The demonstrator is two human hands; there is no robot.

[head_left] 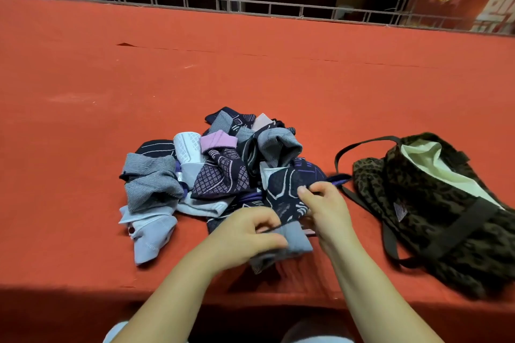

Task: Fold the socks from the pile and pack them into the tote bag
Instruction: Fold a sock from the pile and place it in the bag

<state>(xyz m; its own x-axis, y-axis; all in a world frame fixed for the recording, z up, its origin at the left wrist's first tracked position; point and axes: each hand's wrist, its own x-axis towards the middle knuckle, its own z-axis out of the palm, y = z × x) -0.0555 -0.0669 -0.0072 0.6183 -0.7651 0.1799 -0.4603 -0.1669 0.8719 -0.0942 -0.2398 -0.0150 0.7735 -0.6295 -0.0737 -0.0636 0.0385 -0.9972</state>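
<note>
Grey ribbed cuff (295, 239) of a dark patterned sock (284, 198) sits pinched in the left hand (248, 234), thumb and fingers closed on its near end at the front of the pile. Right hand (326, 206) has thumb and forefinger nipped narrow on the far part of the same dark sock, close to a purple edge (338, 179) that pokes out toward the bag. Both grips are closed on fabric; neither hand is spread.

Sock pile (211, 172): loose heap of grey, pale blue, white, pink and dark navy socks, overlapping, on the red cloth table (250, 78). The held sock lies on the near right side of the heap, partly under other pieces. Whether the hands hold one sock or a layered pair cannot be told.

Tote bag (434, 203): leopard print, slumped on its side just right of the pile, pale lining showing at the mouth, dark strap (362, 147) looped toward the socks. No folded socks visible inside.

Judgement: separating step, fold not yet begun.

Risks:
- lifting may drag neighbours along, since the sock is tangled under others;
- pile sits near the table's front edge, so a tug toward the body could spill socks off;
- bag mouth is collapsed, so a one-handed drop may miss the mouth.
</note>
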